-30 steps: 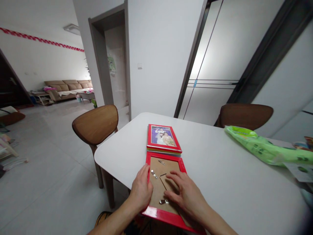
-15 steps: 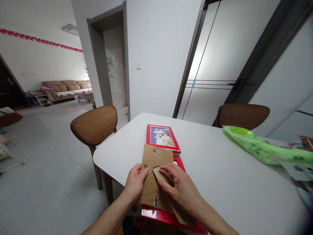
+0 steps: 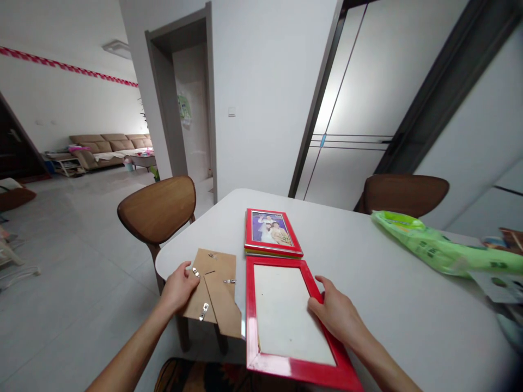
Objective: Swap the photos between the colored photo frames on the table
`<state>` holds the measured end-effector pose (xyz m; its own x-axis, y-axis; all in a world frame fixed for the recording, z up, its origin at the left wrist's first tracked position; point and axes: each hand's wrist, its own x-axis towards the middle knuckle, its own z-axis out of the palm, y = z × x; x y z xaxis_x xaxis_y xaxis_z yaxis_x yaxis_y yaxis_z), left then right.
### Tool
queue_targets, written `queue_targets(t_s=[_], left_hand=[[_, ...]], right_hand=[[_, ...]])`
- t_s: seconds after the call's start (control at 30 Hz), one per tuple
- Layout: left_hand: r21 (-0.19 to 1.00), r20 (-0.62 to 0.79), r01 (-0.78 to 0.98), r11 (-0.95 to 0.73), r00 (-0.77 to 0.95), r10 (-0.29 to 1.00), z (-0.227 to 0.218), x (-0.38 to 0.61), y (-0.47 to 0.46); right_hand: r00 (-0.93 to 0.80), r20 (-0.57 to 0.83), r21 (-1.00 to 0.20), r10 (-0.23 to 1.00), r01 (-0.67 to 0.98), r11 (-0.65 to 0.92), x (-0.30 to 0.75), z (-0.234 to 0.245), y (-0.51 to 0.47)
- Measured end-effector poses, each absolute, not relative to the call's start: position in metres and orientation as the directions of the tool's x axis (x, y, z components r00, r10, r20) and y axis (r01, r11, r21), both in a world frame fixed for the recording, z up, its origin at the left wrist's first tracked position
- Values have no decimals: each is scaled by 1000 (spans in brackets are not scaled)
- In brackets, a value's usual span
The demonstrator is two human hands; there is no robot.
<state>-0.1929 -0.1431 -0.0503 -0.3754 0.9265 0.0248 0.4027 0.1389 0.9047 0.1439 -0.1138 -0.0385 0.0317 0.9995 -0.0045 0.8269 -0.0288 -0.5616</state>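
Note:
My left hand (image 3: 180, 288) grips the left edge of a brown backing board (image 3: 196, 310), which has several metal clips and a slanted stand flap. The board is off the table's left front edge in part. Beside it lies a red picture frame (image 3: 304, 372) with a plain whitish panel (image 3: 288, 316) inside. My right hand (image 3: 337, 310) holds this frame by its right side, the thumb over the inner rim. Some fingers are hidden. Just beyond, a second red frame (image 3: 295, 236) lies face up on a stack, holding a photo (image 3: 267, 227) of people in formal clothes.
The white table (image 3: 388, 316) has a rounded left corner. A green plastic packet (image 3: 441, 247) lies at its right side. Wooden chairs stand at the left (image 3: 161, 209) and far right (image 3: 402, 193). Behind are a wall, a doorway and a sliding door (image 3: 368, 81).
The backing board has moved left in my left hand, off the red frame, uncovering the whitish panel. My right hand has left the board's flap and moved right to the frame's side.

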Motion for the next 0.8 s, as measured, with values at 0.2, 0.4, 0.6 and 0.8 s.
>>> queue_targets(t_s=[0.2,0.4,0.6,0.8], left_hand=[[825,240,561,-69,-236,942,-33,-126,-156],[729,317,517,-449,326,891,-12,-19,-190],[543,421,532,-650,496,759,-1,-9,-195],[570,511,601,-560,274,815,4,-49,-205]], right_hand=[[-109,-322,-947,940,40,-319,147,-22,-127],[-155,-280,-935,947,-177,-306,139,-6,-135],[-164,-232,-948,959,-184,-261,134,-8,-129],[-46,-233,-965,971,135,-225,143,-23,-118]])
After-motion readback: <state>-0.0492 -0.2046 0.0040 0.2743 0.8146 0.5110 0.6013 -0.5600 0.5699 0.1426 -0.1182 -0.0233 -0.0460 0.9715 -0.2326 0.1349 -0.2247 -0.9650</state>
